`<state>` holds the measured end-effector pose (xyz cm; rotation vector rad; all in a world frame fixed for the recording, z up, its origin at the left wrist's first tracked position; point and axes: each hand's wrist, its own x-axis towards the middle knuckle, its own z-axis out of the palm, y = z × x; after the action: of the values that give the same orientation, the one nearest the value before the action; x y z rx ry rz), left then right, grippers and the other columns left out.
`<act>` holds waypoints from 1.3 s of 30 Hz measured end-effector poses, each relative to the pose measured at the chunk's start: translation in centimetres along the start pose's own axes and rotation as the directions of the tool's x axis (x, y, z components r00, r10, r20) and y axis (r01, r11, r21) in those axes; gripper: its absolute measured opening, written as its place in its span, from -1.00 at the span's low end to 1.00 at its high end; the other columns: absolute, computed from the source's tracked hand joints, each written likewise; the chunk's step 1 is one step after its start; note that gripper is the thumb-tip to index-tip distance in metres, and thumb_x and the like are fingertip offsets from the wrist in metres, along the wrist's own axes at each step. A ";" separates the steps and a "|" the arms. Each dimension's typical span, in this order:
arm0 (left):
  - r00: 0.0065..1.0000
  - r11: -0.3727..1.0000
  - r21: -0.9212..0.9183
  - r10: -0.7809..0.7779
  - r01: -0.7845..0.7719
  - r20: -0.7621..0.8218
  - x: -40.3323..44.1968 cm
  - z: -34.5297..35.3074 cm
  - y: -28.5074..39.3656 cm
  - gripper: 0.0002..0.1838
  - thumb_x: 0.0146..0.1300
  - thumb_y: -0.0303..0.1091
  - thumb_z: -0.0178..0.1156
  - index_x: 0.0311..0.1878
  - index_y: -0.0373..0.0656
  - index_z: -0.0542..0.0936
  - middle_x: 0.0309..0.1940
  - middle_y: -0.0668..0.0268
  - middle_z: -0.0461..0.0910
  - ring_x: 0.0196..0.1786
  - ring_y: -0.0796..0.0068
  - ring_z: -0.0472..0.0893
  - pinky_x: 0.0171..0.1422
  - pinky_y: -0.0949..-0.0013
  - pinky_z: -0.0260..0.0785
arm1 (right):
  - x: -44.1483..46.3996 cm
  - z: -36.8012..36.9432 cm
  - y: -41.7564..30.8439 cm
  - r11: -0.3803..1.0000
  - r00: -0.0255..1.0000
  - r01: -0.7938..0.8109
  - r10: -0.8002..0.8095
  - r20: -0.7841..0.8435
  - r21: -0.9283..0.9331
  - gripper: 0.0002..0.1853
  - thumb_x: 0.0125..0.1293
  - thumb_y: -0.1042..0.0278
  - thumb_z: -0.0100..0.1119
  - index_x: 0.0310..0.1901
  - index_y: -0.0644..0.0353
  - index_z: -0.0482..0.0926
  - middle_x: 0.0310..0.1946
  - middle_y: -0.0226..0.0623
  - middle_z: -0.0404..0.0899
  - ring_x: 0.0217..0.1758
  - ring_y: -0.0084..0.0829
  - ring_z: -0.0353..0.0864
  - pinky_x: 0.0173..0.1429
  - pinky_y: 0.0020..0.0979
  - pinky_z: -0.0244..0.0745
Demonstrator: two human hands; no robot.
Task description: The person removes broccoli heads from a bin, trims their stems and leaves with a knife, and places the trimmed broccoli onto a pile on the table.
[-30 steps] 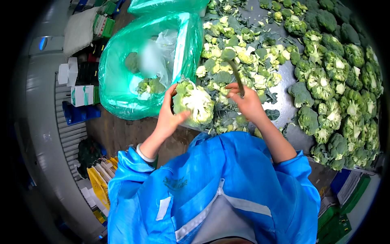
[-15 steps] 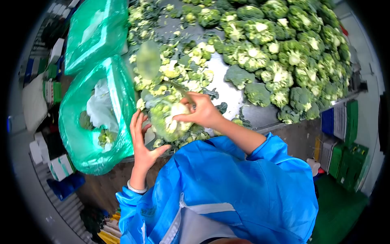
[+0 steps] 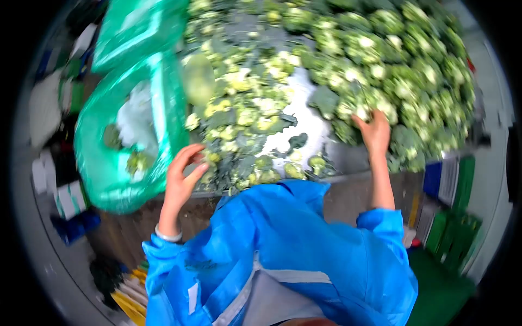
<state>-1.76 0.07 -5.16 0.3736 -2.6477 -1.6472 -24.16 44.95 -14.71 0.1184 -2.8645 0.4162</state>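
Note:
My left hand is at the table's near left edge, beside the broccoli trimmings, fingers curved, thumb apart, nothing held. Farther right, my right hand reaches to the near side of a heap of broccoli heads. A thin, dark, blurred knife blade appears to extend from its fingers over the heap. The knife's handle is hidden in the hand. Left of the trimmings, an open green plastic bag holds a few broccoli pieces and crumpled whitish plastic.
A second green bag is behind the first. Loose leaves and florets cover the metal table in front of me. Green crates stand at the right; boxes stand at the left. A blurred green patch overlies the view near the bags.
My right hand has moved right to the heap. The broccoli head formerly between both hands is out of them; where it went is unclear. My left hand has stayed near the bag.

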 end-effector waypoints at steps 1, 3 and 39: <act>0.999 0.999 0.039 0.036 -0.036 0.006 0.0 -0.4 0.3 -0.58 0.19 -0.49 0.35 0.15 -0.24 0.58 0.06 0.21 0.59 0.00 0.41 0.60 0.12 0.36 0.46 | 0.1 -0.8 -1.3 0.997 0.996 -0.065 0.067 0.065 -0.043 -0.41 0.07 -0.11 0.47 -0.14 0.33 0.63 -0.17 -0.02 0.63 -0.14 0.07 0.61 -0.08 -0.08 0.50; 0.997 0.994 0.091 0.061 -0.057 -0.044 -0.4 -1.7 0.5 -0.60 0.19 -0.46 0.38 0.11 -0.25 0.59 -0.01 0.20 0.62 -0.04 0.43 0.62 0.09 0.35 0.47 | -0.4 -1.3 -1.6 0.993 0.989 -0.063 0.075 0.124 -0.098 -0.41 0.09 -0.08 0.46 -0.07 0.33 0.63 -0.13 0.00 0.64 -0.10 0.08 0.60 -0.02 -0.09 0.51; 0.693 0.772 -0.636 -0.466 0.015 -0.549 0.3 -34.4 -16.9 -0.14 0.13 -0.22 0.31 0.50 0.09 0.15 0.32 0.17 0.37 0.24 0.17 0.49 0.14 -0.08 0.50 | -8.8 -0.2 -27.5 0.723 0.758 0.326 -0.585 0.288 0.610 -0.73 0.11 0.56 0.31 -0.10 0.20 0.60 -0.19 -0.17 0.64 -0.30 -0.10 0.66 -0.25 -0.26 0.56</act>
<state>5.69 -37.54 -4.70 1.1090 -1.4875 -1.8055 -12.47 19.11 -9.35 1.1841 -2.8871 1.1904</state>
